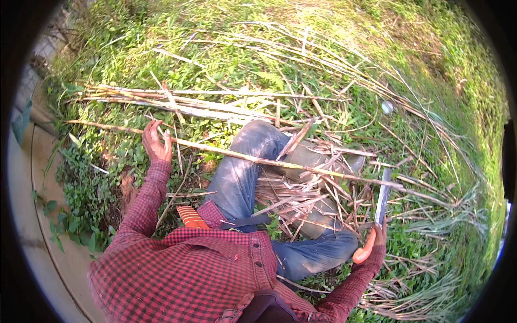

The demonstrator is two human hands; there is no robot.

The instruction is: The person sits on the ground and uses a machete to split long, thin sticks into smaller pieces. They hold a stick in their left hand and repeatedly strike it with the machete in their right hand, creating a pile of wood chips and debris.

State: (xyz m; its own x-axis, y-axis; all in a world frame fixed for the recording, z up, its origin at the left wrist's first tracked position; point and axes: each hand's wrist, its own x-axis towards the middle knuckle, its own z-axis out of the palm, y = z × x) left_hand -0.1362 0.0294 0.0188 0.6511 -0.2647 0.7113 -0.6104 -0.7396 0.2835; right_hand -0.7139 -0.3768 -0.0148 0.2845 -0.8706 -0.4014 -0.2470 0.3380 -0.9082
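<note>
My left hand (156, 142) grips a long thin cane stalk (242, 156) near its left end. The stalk slants across my bent knee and runs down to the right, over the pile of stripped husks (301, 196) between my legs. In my right hand (379, 236) is a large knife with an orange handle (365, 248). Its long pale blade (384, 194) points up and away from me, and its upper part meets or overlaps the stalk near the right end; I cannot tell whether they touch.
A bundle of cane stalks (215, 111) lies on the grass beyond my knees. More long stalks (344, 70) curve across the far right. Cut leafy tops (452, 210) lie to my right. An orange striped sheath (191, 216) rests at my waist. A concrete edge (46, 210) borders the left.
</note>
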